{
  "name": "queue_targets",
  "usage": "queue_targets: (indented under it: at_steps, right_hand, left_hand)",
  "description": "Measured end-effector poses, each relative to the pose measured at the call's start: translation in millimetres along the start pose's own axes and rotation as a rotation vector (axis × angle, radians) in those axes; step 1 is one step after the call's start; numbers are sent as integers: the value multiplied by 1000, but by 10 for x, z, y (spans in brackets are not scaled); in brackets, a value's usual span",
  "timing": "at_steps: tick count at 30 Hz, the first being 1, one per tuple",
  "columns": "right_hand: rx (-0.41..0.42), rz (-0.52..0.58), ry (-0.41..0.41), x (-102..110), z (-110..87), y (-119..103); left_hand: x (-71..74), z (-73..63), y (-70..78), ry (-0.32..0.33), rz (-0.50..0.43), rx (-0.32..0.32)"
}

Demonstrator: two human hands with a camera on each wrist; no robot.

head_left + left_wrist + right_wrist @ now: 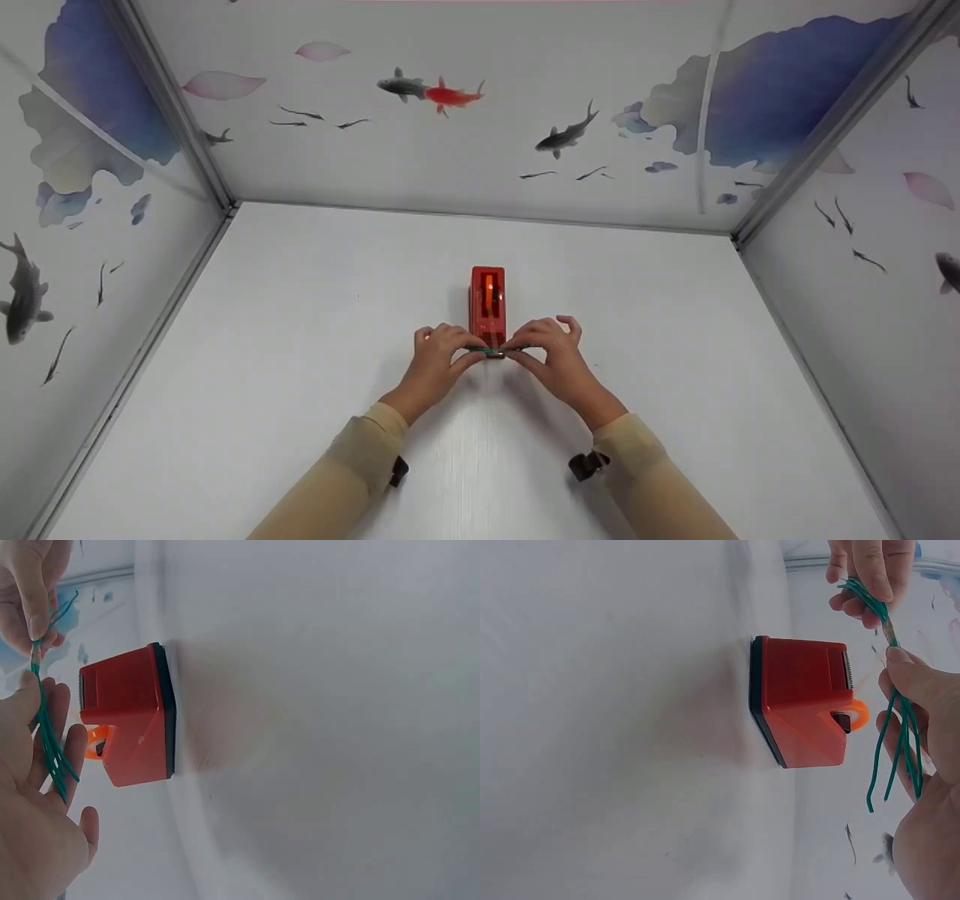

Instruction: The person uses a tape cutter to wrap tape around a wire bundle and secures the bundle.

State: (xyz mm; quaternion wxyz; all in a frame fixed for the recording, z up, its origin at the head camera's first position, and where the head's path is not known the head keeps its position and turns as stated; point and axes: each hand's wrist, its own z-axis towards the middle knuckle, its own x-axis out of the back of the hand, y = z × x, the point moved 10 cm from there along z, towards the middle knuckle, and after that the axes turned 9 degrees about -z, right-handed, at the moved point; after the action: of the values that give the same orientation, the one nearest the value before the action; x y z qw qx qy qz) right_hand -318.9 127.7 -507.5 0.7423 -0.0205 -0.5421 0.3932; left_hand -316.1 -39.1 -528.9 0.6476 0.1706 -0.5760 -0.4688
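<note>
Both hands meet at a bundle of thin green wires (905, 731), level in the head view just in front of a red tape dispenser (480, 322). My left hand (431, 364) pinches one side of the bundle between thumb and fingers. On the other side my right hand (559, 364) pinches it the same way. Between the hands a short pale band, seemingly tape (889, 631), wraps the middle. Loose wire ends splay across the fingers in both wrist views. The dispenser, with a toothed cutter (847, 670) and an orange roll core (97, 742), stands upright, its cutter end toward the hands.
The white table (300, 300) is bounded by upright panels (465, 165) at the back and both sides, printed with fish and petals. Metal frame strips (217, 187) run along the panel corners. A dark wrist camera (589, 466) sits under the right sleeve.
</note>
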Motion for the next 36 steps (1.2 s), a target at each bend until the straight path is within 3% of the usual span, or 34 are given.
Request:
queue_targets:
  at_steps: [10, 19, 26, 32, 36]
  right_hand:
    - [32, -33, 4, 20, -6, -79]
    - [63, -184, -63, 3, 31, -121]
    - [36, -264, -138, -43, 63, -110]
    - [48, -357, -141, -52, 68, -157]
    - [44, -404, -132, -42, 49, -178]
  left_hand:
    - [-17, -26, -11, 12, 36, -17]
    - [-1, -27, 45, 30, 95, -46]
    - [43, -23, 110, 60, 110, -69]
    - [93, -25, 134, 94, 102, -106]
    - [78, -37, 108, 91, 99, -96]
